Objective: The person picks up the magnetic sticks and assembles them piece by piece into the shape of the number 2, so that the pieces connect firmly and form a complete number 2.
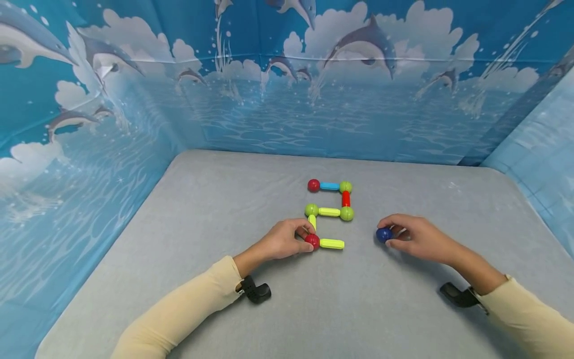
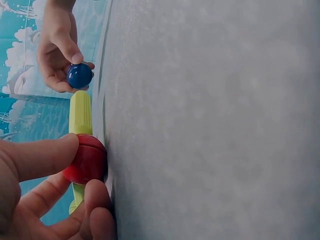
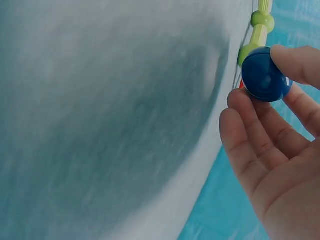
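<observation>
My left hand (image 1: 287, 239) pinches a red ball (image 1: 312, 242) at the near left corner of a chain of balls and rods. From that ball a yellow-green rod (image 1: 332, 244) points right, its far end free. Another yellow-green rod (image 1: 312, 222) leads away to a green ball (image 1: 311, 210), partly covered by my fingers. The chain goes on through a yellow-green rod (image 1: 329, 212), a green ball (image 1: 347, 213), a red rod (image 1: 346, 199), a green ball (image 1: 345, 187), a blue rod (image 1: 329, 186) and a red ball (image 1: 314, 185). Apart on the right, my right hand (image 1: 417, 238) holds a dark blue ball (image 3: 266, 75) between thumb and fingers.
The pieces lie on a grey cloth-covered table (image 1: 224, 199). A blue curtain (image 1: 287, 119) printed with dolphins hangs behind it and along the sides. Each wrist wears a black strap device, one by the left sleeve (image 1: 257, 290) and one by the right sleeve (image 1: 459, 295).
</observation>
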The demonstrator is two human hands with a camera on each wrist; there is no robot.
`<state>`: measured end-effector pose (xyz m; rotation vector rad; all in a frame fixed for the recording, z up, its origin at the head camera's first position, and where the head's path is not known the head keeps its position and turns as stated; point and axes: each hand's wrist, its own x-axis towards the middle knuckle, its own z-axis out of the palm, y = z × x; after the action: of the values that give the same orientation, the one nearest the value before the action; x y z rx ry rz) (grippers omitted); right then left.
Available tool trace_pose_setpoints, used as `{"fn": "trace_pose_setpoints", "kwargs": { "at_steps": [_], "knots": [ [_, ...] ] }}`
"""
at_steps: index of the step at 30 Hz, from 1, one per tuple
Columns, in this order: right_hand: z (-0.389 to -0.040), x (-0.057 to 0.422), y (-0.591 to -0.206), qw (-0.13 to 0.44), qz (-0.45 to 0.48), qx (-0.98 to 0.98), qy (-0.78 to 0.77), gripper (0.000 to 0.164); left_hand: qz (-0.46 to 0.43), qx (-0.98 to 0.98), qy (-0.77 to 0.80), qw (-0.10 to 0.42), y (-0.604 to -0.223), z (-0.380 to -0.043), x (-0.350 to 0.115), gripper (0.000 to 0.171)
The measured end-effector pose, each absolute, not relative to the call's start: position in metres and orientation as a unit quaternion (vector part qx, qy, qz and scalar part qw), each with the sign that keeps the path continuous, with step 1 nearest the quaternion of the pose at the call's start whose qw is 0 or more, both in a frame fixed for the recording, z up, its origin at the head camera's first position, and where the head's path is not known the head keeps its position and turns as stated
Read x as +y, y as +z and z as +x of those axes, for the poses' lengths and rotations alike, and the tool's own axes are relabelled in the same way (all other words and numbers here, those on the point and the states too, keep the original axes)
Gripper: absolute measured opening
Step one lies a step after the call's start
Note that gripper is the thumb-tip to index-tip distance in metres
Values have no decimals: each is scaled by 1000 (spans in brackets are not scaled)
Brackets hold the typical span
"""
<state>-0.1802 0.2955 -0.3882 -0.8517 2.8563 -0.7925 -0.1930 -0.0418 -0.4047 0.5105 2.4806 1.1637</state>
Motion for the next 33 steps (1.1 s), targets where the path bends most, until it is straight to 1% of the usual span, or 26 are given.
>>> {"fn": "trace_pose_setpoints", "kwargs": {
  "at_steps": [8, 15, 22, 33],
  "knots": [
    [-177, 287, -392, 52, -280, 919, -273, 36, 176, 877, 409, 180, -406, -194, -40, 25],
    [-173, 277, -387, 63, -282, 914, -285, 36, 174, 877, 410, 181, -405, -194, -40, 25],
    [-173, 266, -386, 91, -279, 911, -290, 34, 174, 879, 407, 177, -405, -193, -39, 24],
    [-180, 256, -391, 98, -288, 911, -277, 32, 174, 882, 401, 174, -405, -193, -38, 24]
  ]
}}
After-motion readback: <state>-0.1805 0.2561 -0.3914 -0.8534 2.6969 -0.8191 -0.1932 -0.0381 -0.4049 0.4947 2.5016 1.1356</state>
